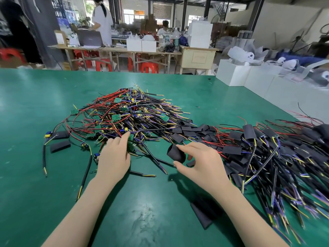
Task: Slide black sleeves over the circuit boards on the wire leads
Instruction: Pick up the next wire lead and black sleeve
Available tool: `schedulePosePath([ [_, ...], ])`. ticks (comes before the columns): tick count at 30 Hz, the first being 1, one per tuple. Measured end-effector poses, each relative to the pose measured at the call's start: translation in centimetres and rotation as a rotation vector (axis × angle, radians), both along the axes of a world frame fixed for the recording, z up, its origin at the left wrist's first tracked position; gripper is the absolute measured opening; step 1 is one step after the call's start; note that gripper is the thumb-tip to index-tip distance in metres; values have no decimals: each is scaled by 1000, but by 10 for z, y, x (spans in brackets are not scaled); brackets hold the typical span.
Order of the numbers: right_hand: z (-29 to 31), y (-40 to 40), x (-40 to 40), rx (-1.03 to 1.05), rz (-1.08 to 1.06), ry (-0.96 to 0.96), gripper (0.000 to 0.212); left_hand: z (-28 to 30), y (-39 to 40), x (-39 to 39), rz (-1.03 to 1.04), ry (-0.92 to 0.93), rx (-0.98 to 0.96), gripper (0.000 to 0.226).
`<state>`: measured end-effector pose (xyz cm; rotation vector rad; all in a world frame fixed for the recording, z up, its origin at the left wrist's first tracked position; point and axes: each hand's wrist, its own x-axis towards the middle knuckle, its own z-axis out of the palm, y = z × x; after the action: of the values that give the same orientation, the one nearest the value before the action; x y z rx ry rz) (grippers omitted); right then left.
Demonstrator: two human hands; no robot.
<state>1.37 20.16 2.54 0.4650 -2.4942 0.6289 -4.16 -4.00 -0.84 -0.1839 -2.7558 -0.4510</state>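
A tangled heap of bare green circuit boards on red, black and yellow wire leads (124, 111) lies on the green table (35, 104). My left hand (114, 155) reaches into its near edge and pinches a small green circuit board (131, 146). My right hand (201, 163) pinches an open black sleeve (175, 154) between thumb and forefinger, just right of that board. A heap of leads with sleeves on them (267, 150) spreads to the right. Loose black sleeves (188, 131) lie between the two heaps.
Two flat black sleeves (60, 142) lie at the left by stray leads. Another black sleeve (203, 214) lies under my right forearm. White boxes (249, 75) line the table's right edge. Two people work at benches far behind.
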Motion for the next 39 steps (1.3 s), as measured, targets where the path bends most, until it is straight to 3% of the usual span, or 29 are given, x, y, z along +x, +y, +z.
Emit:
schedulePosePath([
  [7,2,-1,1,8,-15,-6,35,-1,1,1,25,-9,-68,54],
  [15,1,-1,2,29,-10,-26,33,-1,0,-1,-39,102,-84,43],
  [21,1,0,1,30,-21,-36,36,-2,2,-2,-116,146,-93,73],
  [25,2,1,1,34,-15,-51,36,-6,-1,-3,-130,82,-53,54],
  [39,2,3,1,50,-14,-55,34,-2,-11,-2,-84,152,149,37],
])
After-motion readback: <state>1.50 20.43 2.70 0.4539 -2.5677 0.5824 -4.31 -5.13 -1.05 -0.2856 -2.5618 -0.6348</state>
